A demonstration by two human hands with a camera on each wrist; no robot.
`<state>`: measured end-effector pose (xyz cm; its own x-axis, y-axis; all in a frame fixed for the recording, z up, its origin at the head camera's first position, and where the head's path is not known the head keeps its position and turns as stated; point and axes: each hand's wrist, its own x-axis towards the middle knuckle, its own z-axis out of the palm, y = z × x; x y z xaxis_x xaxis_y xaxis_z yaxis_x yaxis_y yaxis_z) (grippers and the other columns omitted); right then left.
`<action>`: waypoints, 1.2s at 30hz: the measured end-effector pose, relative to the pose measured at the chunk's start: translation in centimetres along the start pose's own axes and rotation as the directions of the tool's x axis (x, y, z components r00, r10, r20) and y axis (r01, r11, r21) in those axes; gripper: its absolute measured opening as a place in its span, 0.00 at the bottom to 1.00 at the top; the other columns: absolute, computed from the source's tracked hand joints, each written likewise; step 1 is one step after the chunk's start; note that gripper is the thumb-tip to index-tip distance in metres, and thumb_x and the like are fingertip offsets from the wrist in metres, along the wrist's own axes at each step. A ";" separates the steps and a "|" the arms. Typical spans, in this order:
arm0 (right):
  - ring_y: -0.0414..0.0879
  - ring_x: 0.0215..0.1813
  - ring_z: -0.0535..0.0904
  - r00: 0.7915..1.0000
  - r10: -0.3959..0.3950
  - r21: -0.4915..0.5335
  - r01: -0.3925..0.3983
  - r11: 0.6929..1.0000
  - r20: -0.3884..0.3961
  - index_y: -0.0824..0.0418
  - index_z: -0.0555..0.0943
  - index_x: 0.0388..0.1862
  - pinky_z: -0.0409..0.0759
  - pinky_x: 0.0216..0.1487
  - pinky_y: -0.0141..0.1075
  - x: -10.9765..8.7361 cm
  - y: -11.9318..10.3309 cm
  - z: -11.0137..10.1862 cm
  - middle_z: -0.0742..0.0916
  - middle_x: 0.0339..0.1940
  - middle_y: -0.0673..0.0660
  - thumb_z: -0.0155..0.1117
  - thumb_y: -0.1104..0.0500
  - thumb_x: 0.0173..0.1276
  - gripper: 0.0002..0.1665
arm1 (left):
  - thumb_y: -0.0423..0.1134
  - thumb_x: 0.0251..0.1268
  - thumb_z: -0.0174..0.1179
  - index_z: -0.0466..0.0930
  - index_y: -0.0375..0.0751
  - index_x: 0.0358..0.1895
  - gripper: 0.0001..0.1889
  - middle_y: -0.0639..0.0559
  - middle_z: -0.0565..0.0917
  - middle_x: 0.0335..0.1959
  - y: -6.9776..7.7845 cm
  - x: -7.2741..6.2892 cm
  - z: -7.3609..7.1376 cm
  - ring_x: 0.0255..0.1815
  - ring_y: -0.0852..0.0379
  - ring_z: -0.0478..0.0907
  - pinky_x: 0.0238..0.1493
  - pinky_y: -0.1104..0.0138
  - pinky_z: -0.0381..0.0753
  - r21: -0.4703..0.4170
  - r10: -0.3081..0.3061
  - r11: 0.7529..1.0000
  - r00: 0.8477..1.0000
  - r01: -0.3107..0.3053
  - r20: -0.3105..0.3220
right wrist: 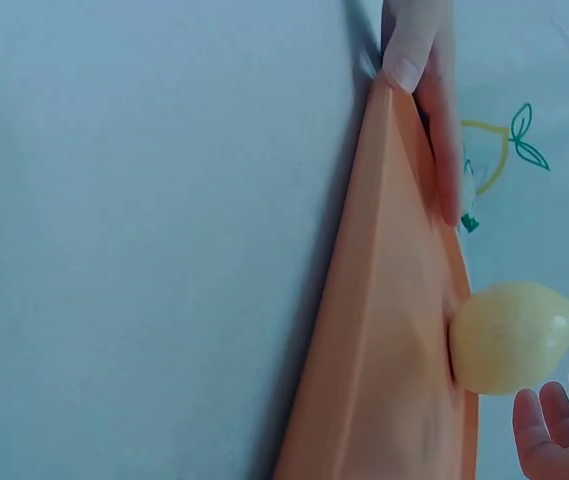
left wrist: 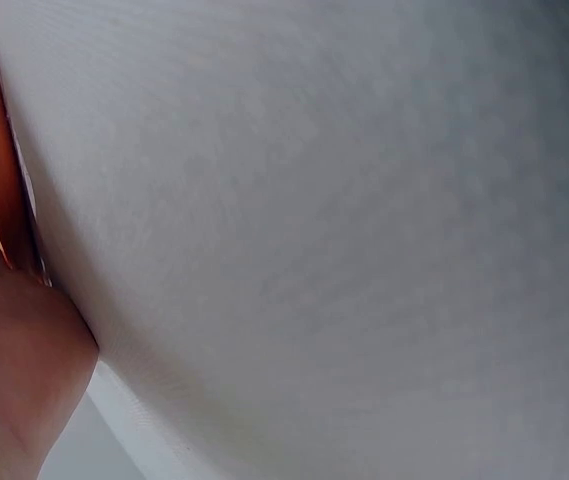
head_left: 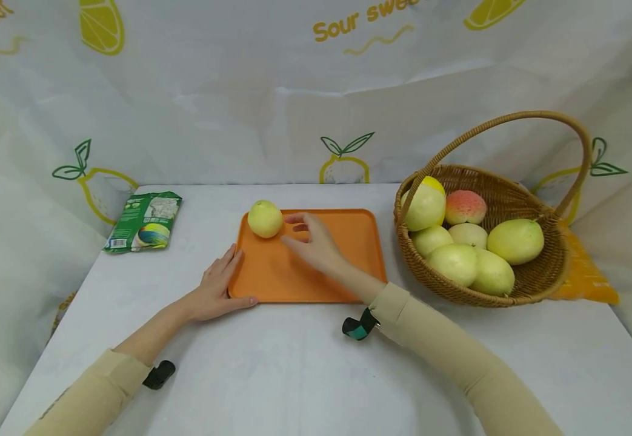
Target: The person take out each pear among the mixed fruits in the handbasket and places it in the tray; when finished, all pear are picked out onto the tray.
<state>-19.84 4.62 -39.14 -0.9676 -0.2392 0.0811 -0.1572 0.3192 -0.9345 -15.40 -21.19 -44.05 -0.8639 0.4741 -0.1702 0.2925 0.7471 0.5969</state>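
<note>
An orange tray (head_left: 316,278) lies on the white table, with one round pale yellow-green fruit (head_left: 265,219) at its far left corner. My left hand (head_left: 214,289) rests against the tray's near left corner, its fingers along the left rim and its thumb at the front rim. Over the tray, my right hand (head_left: 316,242) has loosely bent, spread fingers just right of the fruit. In the right wrist view, a small gap shows between those fingers (right wrist: 554,410) and the fruit (right wrist: 514,338). The left wrist view shows mostly tabletop, with part of the left hand (left wrist: 14,350).
To the right stands a wicker basket (head_left: 558,266) with a tall handle, holding several pale green fruits and a reddish one (head_left: 465,207). An orange-yellow packet (head_left: 588,272) lies partly behind it. A green packet (head_left: 146,222) lies at the back left. A printed white cloth hangs behind.
</note>
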 end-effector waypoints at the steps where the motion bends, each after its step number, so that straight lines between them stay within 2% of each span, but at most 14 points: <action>1: 0.53 0.60 0.75 1.000 -0.003 0.007 0.003 1.000 0.003 0.64 0.75 0.56 0.76 0.60 0.46 -0.3 0.0 -0.1 0.79 0.57 0.59 0.67 0.63 0.66 0.20 | 0.64 0.60 0.62 0.34 0.40 0.79 0.57 0.45 0.30 0.79 0.0 0.0 0.0 0.78 0.39 0.29 0.71 0.40 0.30 0.002 -0.001 1.000 1.000 0.001 0.000; 8: 0.53 0.56 0.77 0.999 -0.037 0.027 0.036 0.999 0.026 0.61 0.79 0.50 0.78 0.57 0.45 -2.6 0.3 -1.0 0.80 0.52 0.55 0.65 0.64 0.67 0.13 | 0.64 0.60 0.61 0.34 0.40 0.79 0.58 0.45 0.30 0.79 0.0 0.1 0.1 0.78 0.39 0.29 0.71 0.41 0.29 -0.002 -0.002 1.000 1.000 0.002 0.004; 16: 0.52 0.52 0.78 0.993 -0.080 0.058 0.075 0.995 0.082 0.63 0.80 0.46 0.78 0.55 0.46 -5.3 -0.4 -3.0 0.82 0.49 0.56 0.63 0.67 0.67 0.09 | 0.63 0.60 0.62 0.34 0.40 0.79 0.57 0.45 0.30 0.79 0.1 0.0 0.0 0.78 0.38 0.28 0.71 0.41 0.30 -0.003 -0.006 1.000 1.000 0.006 0.004; 17: 0.51 0.51 0.78 0.992 -0.090 0.066 0.085 0.994 0.087 0.62 0.80 0.46 0.79 0.54 0.45 -5.4 0.1 -3.2 0.82 0.48 0.55 0.63 0.66 0.67 0.09 | 0.63 0.60 0.62 0.34 0.40 0.79 0.57 0.45 0.30 0.79 0.1 0.0 0.0 0.78 0.38 0.28 0.71 0.40 0.29 -0.003 -0.004 1.000 1.000 0.004 0.005; 23: 0.51 0.50 0.78 0.987 -0.103 0.111 0.090 0.990 0.122 0.64 0.80 0.46 0.78 0.54 0.51 -7.2 -0.9 -5.2 0.83 0.47 0.61 0.62 0.69 0.67 0.09 | 0.63 0.60 0.62 0.34 0.40 0.79 0.57 0.44 0.30 0.79 0.0 0.0 0.0 0.78 0.39 0.28 0.71 0.40 0.29 -0.003 0.002 1.000 1.000 -0.002 0.000; 30: 0.58 0.54 0.77 0.983 -0.103 0.111 0.087 0.990 0.151 0.64 0.80 0.48 0.76 0.56 0.52 -8.8 -2.0 -8.2 0.83 0.47 0.56 0.61 0.68 0.68 0.11 | 0.63 0.60 0.62 0.34 0.41 0.79 0.57 0.45 0.30 0.79 -0.1 -0.1 0.0 0.77 0.36 0.28 0.70 0.39 0.29 -0.012 -0.013 1.000 1.000 0.013 0.002; 36: 0.50 0.54 0.78 0.985 -0.068 0.084 0.055 0.995 0.158 0.65 0.79 0.52 0.76 0.58 0.45 -10.0 -2.9 -10.9 0.83 0.50 0.56 0.62 0.66 0.69 0.13 | 0.63 0.60 0.62 0.34 0.42 0.79 0.57 0.45 0.29 0.79 0.0 -0.1 0.0 0.77 0.35 0.28 0.70 0.39 0.29 -0.015 -0.012 1.000 1.000 0.012 0.002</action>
<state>-11.86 16.04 -33.47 -0.9114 -0.4020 0.0885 -0.1928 0.2270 -0.9546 -15.28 -21.26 -44.06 -0.8665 0.4659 -0.1793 0.2757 0.7460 0.6062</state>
